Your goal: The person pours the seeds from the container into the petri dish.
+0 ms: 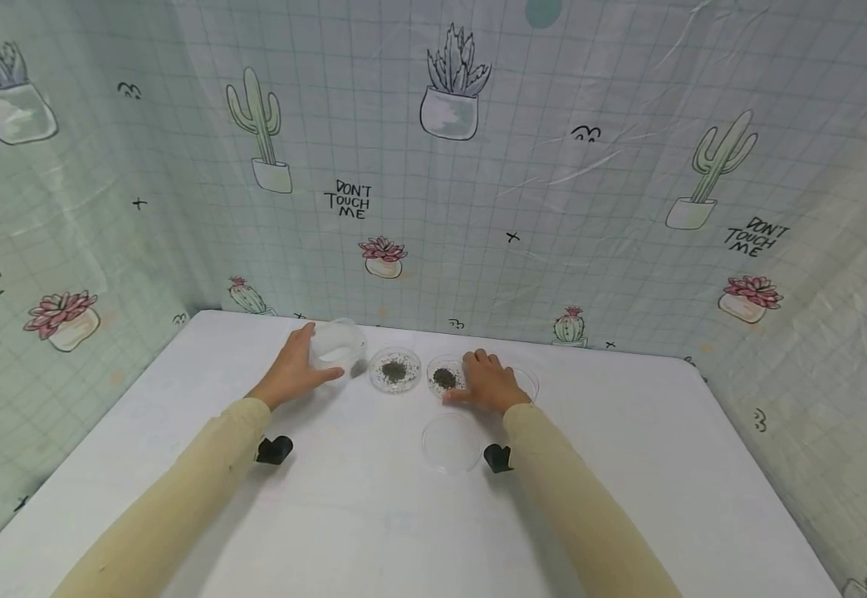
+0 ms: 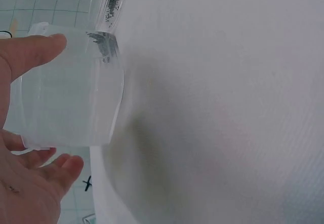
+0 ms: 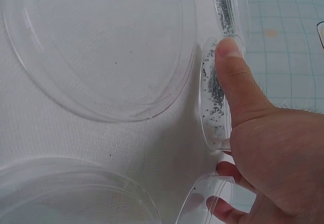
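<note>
My left hand [image 1: 293, 371] is around a translucent plastic container [image 2: 68, 97], its thumb on one side and its fingers on the other. The container stands on the table, with dark grains low inside it. At the right, my right hand [image 1: 489, 384] holds a small clear petri dish [image 1: 444, 379] by its rim, thumb on the near side. Dark grains are scattered over this dish's floor. A second petri dish [image 1: 394, 370] with similar grains lies between the hands. The right wrist view shows the thumb across the held dish [image 3: 215, 89]; some fingertips are hidden behind it.
A clear round dish or lid [image 1: 452, 444] lies in front of the right hand. Another clear round piece [image 1: 527, 384] is partly behind the right hand. A patterned curtain [image 1: 478, 274] hangs along the back of the white table [image 1: 374, 515].
</note>
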Tool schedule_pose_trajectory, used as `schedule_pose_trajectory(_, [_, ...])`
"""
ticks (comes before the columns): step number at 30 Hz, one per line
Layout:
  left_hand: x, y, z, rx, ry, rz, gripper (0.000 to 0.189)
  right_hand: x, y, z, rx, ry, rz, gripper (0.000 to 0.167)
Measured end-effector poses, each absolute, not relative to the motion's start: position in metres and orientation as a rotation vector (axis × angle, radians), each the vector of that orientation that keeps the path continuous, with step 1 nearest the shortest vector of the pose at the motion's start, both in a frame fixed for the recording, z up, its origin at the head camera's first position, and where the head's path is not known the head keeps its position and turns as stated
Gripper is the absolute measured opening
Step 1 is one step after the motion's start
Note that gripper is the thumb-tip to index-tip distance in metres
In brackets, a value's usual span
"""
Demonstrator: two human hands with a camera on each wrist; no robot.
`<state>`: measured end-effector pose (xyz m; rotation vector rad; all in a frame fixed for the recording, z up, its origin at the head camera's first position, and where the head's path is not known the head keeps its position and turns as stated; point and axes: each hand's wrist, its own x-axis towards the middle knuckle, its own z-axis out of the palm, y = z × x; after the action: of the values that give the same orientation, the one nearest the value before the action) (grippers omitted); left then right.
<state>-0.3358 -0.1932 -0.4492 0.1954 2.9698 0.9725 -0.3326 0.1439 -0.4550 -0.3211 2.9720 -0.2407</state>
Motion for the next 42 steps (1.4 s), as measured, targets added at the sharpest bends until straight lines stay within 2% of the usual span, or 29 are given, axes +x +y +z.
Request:
schedule_pose_trajectory(5, [-0.336, -0.191, -0.441, 0.249, 2.998, 0.957, 0.102, -0.332, 0.144, -0.454, -0.319, 2.975, -0.244, 0.082])
schedule_pose_trajectory(18, [-0.342, -0.183, -0.437, 0.369, 3.038, 0.897, 0.067, -0.334, 0.142, -0.458, -0.319, 2.974, -0.246, 0.083])
schedule_pose_trajectory(42, [-0.343, -0.18, -0.429, 0.414, 3.001, 0.933, 0.057, -0.329, 0.141, -0.456, -0.264, 2.981, -0.236, 0.099])
